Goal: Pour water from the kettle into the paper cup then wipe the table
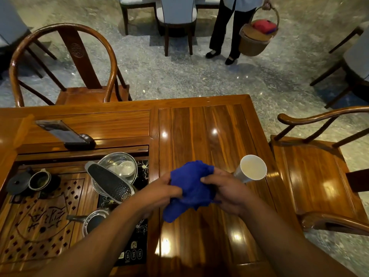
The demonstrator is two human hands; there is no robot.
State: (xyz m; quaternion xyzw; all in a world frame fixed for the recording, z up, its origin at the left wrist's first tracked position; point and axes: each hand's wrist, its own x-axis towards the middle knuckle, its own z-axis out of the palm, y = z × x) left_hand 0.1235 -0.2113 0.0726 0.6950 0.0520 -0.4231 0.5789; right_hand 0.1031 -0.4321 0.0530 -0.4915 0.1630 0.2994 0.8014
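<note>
A crumpled blue cloth (191, 188) hangs above the wooden table (209, 124), gripped from both sides. My left hand (159, 191) holds its left edge and my right hand (229, 193) holds its right edge. A white paper cup (252, 167) stands on the table just right of my right hand, with pale liquid inside. The steel kettle (111, 179) with a black handle sits on the black stove panel to the left of my hands. A second steel pot (93, 221) sits nearer me, partly hidden by my left forearm.
A carved wooden tea tray (40, 222) holds a dark teapot (19, 183) and a strainer cup (40, 179). A phone (65, 132) lies at the back left. Wooden chairs stand behind (65, 62) and right (319, 172). A person with a basket (257, 35) stands beyond.
</note>
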